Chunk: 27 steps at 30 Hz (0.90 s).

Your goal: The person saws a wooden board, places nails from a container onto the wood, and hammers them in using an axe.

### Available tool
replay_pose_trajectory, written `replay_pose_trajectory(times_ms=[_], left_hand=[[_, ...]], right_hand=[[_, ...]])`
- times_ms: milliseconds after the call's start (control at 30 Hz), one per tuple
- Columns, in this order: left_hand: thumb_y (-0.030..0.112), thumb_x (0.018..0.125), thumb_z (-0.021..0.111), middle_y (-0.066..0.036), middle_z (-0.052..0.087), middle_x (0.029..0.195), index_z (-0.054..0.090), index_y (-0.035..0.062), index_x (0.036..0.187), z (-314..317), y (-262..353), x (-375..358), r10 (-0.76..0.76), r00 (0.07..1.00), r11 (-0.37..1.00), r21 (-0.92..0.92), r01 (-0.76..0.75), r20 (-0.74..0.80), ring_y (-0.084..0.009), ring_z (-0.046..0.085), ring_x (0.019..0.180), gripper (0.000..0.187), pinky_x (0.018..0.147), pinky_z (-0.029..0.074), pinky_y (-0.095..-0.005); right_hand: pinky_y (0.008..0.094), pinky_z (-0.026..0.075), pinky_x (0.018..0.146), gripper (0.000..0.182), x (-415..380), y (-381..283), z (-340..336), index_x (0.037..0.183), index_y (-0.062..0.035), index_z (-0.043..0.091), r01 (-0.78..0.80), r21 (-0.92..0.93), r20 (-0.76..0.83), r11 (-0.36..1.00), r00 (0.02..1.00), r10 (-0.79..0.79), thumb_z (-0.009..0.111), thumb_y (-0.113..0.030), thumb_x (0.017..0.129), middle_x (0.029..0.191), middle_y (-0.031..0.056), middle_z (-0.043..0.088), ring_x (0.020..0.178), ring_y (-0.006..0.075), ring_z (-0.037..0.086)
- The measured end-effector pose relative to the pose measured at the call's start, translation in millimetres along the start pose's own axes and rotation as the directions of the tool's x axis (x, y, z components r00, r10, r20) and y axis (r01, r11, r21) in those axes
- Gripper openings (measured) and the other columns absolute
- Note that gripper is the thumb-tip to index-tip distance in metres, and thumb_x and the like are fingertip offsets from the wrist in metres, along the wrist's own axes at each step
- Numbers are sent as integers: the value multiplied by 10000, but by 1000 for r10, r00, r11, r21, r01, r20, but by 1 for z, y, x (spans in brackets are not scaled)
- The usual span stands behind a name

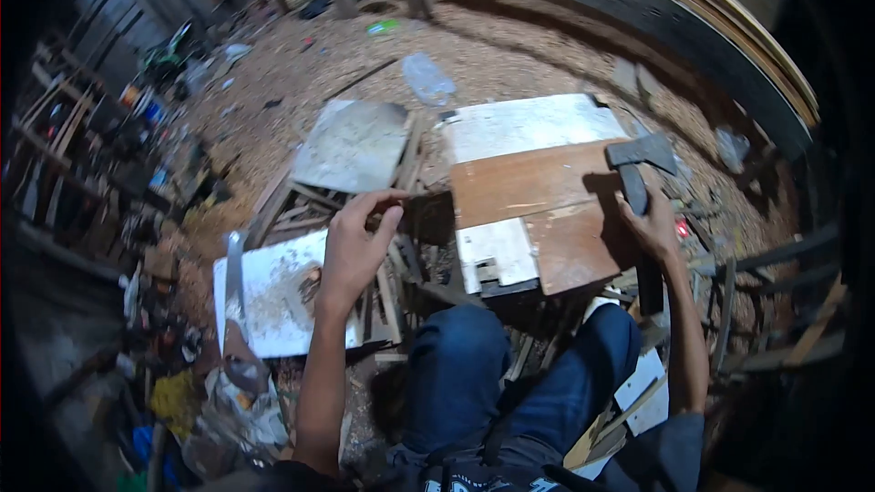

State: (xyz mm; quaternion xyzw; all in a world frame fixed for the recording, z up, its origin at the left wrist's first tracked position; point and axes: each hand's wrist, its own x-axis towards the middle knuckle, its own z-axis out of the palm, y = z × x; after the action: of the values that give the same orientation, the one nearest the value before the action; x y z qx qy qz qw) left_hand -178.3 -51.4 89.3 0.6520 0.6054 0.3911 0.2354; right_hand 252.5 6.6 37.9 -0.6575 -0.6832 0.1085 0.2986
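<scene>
My right hand (649, 219) is wrapped round the dark handle of a hammer (641, 153), whose dark head flares toward one end. It is above the right edge of a brown wooden board (538, 182) and casts a shadow there. To the left, my left hand (363, 237) is raised with bent fingers, its thumb and index finger a little apart; I see nothing held in it. Against the brown board lie a white board (529, 126) on the far side and a small white piece with a cutout (497, 253) on the near side.
A dusty grey panel (351, 144) rests on scrap wood ahead left. A machete (234, 278) lies on a white panel (273, 296) at left. My jeans-covered knees (460, 355) are close to the boards. A plastic bag (427, 79) lies on wood chips; a long beam (583, 0) crosses behind.
</scene>
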Motion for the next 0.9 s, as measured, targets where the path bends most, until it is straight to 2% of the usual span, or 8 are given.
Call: replay_pose_trajectory(times_ms=[33, 133, 200, 233, 367, 500, 667, 900], left_hand=[[124, 925, 634, -99, 702, 1007, 675, 27, 1122, -13, -8, -13, 1, 998, 999, 33, 1, -57, -186, 655, 905, 223, 845, 483, -305], [117, 907, 658, -98, 699, 972, 678, 27, 1118, -51, -37, -50, -55, 983, 983, 161, 84, -175, -182, 655, 907, 230, 837, 484, -315], [104, 891, 649, -121, 687, 972, 680, 45, 1084, -71, -46, -72, -123, 955, 972, 162, 171, -272, -257, 650, 852, 204, 786, 502, -361], [104, 884, 658, -116, 686, 964, 683, 49, 1078, -79, -49, -81, -153, 938, 966, 154, 209, -312, -253, 643, 828, 204, 770, 499, -358], [120, 857, 691, -96, 660, 897, 700, 63, 1027, -99, -57, -106, -259, 872, 916, 180, 358, -415, -254, 618, 799, 179, 733, 485, -369], [151, 835, 731, -98, 581, 773, 720, 66, 905, -99, -89, -121, -141, 882, 850, 401, 340, -449, -261, 583, 746, 111, 697, 468, -382], [118, 764, 734, -117, 562, 1057, 740, 87, 881, -85, -115, -115, -128, 932, 739, 594, 317, -338, -309, 528, 1039, 121, 869, 426, -426], [88, 723, 728, -111, 543, 1251, 744, 109, 882, -80, -126, -105, -56, 981, 660, 730, 175, -185, -322, 472, 1218, 161, 959, 411, -436]], right_hand=[[378, 496, 694, 480, -6, -18, 6, 1024, 65, 637, 52, 28, -15, 998, 999, -52, 705, -368, 828, 822, 173, 642, 738, 245, 613], [341, 484, 677, 360, -19, -77, 21, 1005, 56, 618, -158, 314, 242, 936, 967, 82, 733, -223, 808, 817, 142, 629, 735, 195, 588], [327, 484, 673, 382, -28, -108, 34, 1046, 52, 595, -4, 285, 265, 959, 961, -75, 755, -178, 787, 834, 125, 637, 751, 172, 598], [332, 491, 677, 432, -34, -141, 32, 1085, 55, 578, -73, 334, 339, 940, 940, -48, 770, -172, 771, 848, 125, 645, 763, 170, 609], [356, 516, 763, 532, -51, -207, 66, 1153, 76, 583, -39, 441, 455, 897, 871, -186, 790, -183, 737, 905, 182, 678, 838, 230, 659], [369, 525, 735, 564, -68, -275, 89, 1110, 97, 596, -3, 464, 523, 886, 808, -271, 785, -282, 737, 858, 250, 675, 777, 278, 681], [433, 543, 686, 547, -95, -300, 133, 1092, 80, 599, 45, 443, 538, 896, 786, -305, 761, -317, 753, 784, 287, 664, 758, 424, 686], [471, 542, 761, 594, -105, -292, 145, 1079, 143, 580, 22, 420, 571, 907, 771, -284, 736, -335, 761, 824, 328, 656, 827, 447, 677]])
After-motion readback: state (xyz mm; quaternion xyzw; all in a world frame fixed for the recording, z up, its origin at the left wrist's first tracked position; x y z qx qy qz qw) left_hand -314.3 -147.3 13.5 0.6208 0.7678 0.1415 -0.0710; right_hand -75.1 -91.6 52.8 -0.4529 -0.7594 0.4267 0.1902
